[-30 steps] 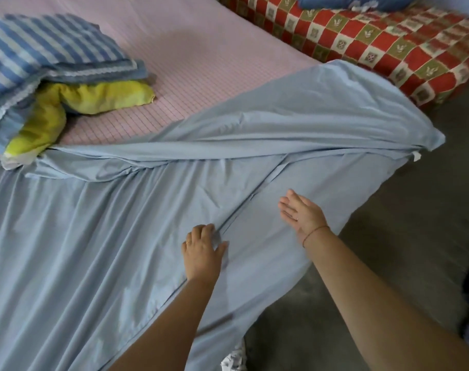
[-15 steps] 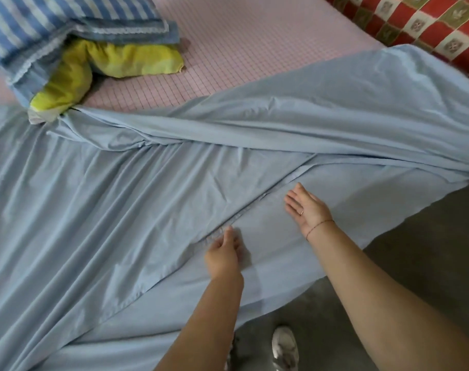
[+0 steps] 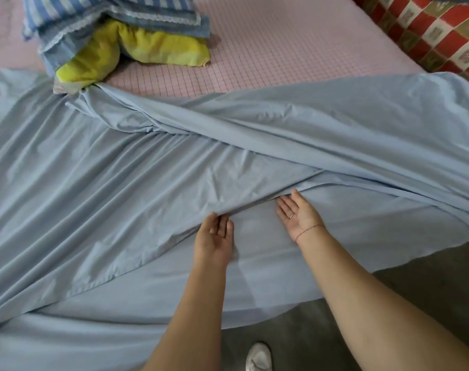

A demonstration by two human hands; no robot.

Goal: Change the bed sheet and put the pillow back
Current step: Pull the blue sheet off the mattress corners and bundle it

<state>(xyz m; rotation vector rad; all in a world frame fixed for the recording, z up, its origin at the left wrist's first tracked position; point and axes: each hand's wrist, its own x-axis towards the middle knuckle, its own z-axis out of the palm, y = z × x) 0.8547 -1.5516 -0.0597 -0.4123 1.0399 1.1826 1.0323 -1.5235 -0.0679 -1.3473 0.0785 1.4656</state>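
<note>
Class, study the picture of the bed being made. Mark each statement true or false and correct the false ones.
1. Both hands lie palm up at a fold of the light blue sheet. True: the left hand and the right hand have their fingers at the fold in the light blue sheet.
2. The blue striped pillow lies beside the hands. False: the blue striped pillow lies far off at the upper left, on top of a yellow cushion.
3. A thin red thread circles the right wrist. True: the red thread is visible.
4. The sheet covers the whole bed. False: the pink checked mattress is still bare beyond it.
5. A white shoe stands on the floor. True: the white shoe is on the grey floor.
</note>
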